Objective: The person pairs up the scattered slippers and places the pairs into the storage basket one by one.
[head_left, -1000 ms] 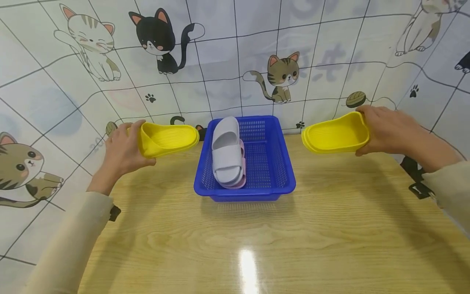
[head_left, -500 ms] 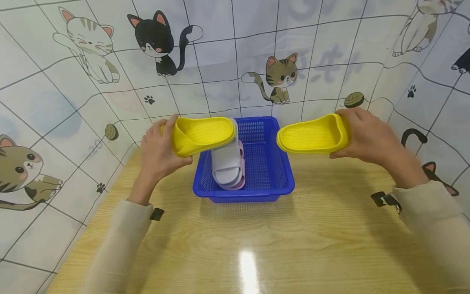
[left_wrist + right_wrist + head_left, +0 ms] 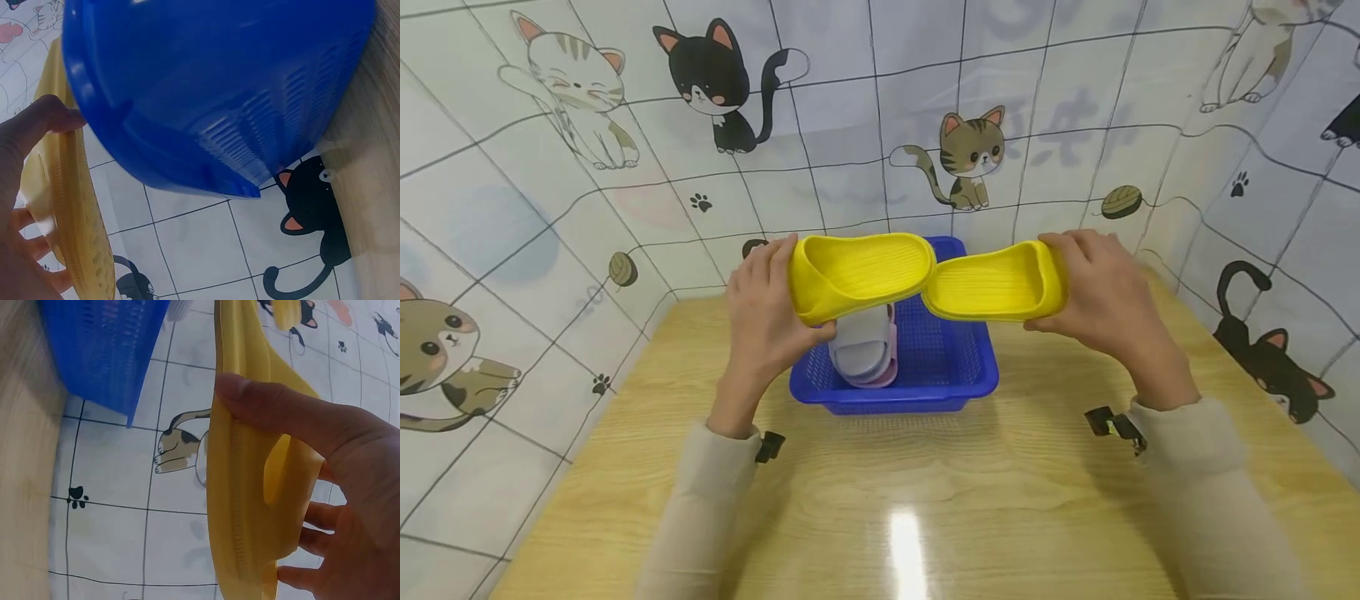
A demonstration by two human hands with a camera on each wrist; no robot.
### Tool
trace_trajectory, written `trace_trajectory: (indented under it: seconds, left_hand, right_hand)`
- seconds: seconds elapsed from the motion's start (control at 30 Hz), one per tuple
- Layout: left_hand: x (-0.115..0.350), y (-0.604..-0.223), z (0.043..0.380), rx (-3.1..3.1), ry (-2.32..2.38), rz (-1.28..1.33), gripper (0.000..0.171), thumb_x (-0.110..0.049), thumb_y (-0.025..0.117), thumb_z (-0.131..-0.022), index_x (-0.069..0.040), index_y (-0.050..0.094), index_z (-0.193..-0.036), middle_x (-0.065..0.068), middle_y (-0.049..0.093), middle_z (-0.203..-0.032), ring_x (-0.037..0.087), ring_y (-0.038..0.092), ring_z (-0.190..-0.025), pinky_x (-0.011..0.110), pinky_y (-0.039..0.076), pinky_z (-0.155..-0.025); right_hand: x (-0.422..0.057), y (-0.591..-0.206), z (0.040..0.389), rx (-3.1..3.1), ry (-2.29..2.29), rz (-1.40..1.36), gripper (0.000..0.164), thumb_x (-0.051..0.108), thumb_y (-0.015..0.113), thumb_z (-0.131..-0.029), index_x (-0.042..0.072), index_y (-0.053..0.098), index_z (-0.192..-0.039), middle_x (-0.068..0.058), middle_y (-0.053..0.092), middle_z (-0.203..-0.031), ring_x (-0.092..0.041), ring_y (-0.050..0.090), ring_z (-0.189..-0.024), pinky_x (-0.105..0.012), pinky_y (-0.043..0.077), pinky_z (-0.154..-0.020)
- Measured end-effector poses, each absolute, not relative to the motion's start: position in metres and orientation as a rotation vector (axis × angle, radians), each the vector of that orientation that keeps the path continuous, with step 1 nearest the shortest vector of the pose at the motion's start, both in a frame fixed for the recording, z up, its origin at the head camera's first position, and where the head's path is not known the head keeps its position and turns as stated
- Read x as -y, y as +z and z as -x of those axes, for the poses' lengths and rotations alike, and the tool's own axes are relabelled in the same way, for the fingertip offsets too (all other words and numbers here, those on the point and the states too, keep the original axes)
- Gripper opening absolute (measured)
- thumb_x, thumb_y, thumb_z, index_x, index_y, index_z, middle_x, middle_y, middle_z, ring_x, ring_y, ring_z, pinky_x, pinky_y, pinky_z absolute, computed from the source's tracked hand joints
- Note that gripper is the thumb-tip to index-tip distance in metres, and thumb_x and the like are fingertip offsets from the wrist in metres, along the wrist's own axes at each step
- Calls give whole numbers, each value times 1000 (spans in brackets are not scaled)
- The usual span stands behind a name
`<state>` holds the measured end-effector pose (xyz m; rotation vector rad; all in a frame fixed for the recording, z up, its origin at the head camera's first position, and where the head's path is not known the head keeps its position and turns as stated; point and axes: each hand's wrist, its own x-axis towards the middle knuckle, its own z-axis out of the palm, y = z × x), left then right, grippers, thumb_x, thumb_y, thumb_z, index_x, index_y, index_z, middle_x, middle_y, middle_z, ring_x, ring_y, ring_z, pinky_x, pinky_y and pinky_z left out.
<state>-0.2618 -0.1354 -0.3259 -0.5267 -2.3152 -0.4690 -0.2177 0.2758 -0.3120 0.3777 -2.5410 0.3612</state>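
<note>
My left hand (image 3: 763, 308) grips a yellow slipper (image 3: 872, 267) by its toe end, thumb on the near edge and fingers over the far side. A matching yellow slipper (image 3: 988, 287) is held by its toe end in my right hand (image 3: 1097, 287). The two heel ends meet or overlap in the head view; whether they touch I cannot tell. Both slippers are held up above a blue plastic basket (image 3: 917, 393). Inside its left part, white slippers (image 3: 861, 346) lie against pink ones (image 3: 892, 367), partly hidden by the left yellow slipper.
The basket stands on a wood-grain table (image 3: 880, 483) near the back wall (image 3: 842, 108), which is covered with a cat-print sheet. Similar printed sheets close off the left and right sides. A dark strap (image 3: 1116, 425) shows at my right wrist.
Both hands have come inward from the sides, each carrying its yellow slipper, until the heel ends meet in view over the basket. The basket and its contents have not moved.
</note>
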Motion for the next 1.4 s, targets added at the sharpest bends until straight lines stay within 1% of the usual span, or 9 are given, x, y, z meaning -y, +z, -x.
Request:
trace_trajectory:
  seconds: [0.1, 0.17, 0.27, 0.6, 0.73, 0.83, 1.03, 1.13, 1.4]
  left_hand:
    - [133, -326, 259, 2318, -442, 544, 116, -40, 92, -60, -15, 37, -158, 14, 46, -152, 40, 39, -142, 67, 29, -115]
    - [133, -326, 257, 2320, -427, 548, 116, -40, 92, -59, -16, 37, -159, 13, 46, -153, 41, 38, -144, 68, 28, -115]
    - [133, -326, 255, 2316, -405, 562, 117, -40, 93, -59, -19, 37, -159, 13, 45, -154, 42, 37, -145, 69, 28, -116]
    - [129, -320, 251, 2307, -310, 614, 123, -44, 97, -56, -22, 35, -160, 13, 46, -157, 43, 37, -146, 70, 29, -115]
    - [126, -320, 251, 2323, -291, 628, 124, -45, 99, -55, -22, 36, -159, 12, 46, -157, 43, 38, -146, 71, 30, -115]
    - [124, -321, 251, 2338, -286, 640, 125, -46, 99, -56, -23, 34, -160, 12, 45, -158, 43, 37, -147, 70, 29, -115]
    - [121, -323, 251, 2338, -282, 662, 125, -47, 98, -56, -25, 33, -160, 12, 46, -158, 43, 38, -146, 70, 29, -115]
    - [120, -325, 250, 2333, -281, 672, 123, -47, 98, -57, -24, 34, -159, 13, 46, -157, 43, 38, -145, 70, 29, -115]
    - [116, -327, 246, 2322, -275, 693, 120, -47, 97, -58, -23, 36, -159, 13, 47, -156, 43, 38, -146, 72, 30, -114]
  right_hand:
    - [-270, -309, 216, 2509, 363, -395, 109, 27, 105, -48, 5, 53, -141, -26, 56, -137, -48, 49, -126, -72, 31, -116]
    - [-268, -307, 214, 2497, 356, -407, 108, 25, 105, -48, 4, 53, -140, -26, 56, -139, -48, 48, -131, -74, 19, -121]
    - [-265, -304, 213, 2482, 343, -421, 109, 25, 105, -48, 4, 52, -141, -26, 56, -139, -48, 49, -131, -72, 17, -123]
    - [-259, -302, 210, 2397, 319, -478, 110, 33, 104, -47, 4, 56, -142, -27, 61, -127, -48, 53, -120, -67, 14, -126]
    - [-257, -303, 211, 2391, 295, -492, 109, 33, 104, -47, 4, 56, -141, -27, 61, -127, -47, 54, -121, -67, 20, -125]
    - [-256, -305, 211, 2384, 282, -500, 108, 34, 104, -48, 4, 57, -140, -27, 61, -128, -46, 54, -122, -67, 26, -123]
    - [-251, -308, 211, 2378, 248, -513, 107, 39, 103, -49, 5, 57, -140, -26, 62, -127, -46, 52, -119, -65, 32, -118]
    - [-249, -310, 211, 2378, 238, -519, 108, 41, 102, -49, 5, 57, -140, -26, 62, -127, -46, 52, -118, -66, 33, -116]
    - [-242, -315, 212, 2387, 225, -526, 108, 41, 102, -50, 6, 57, -141, -25, 61, -127, -45, 54, -121, -68, 30, -119]
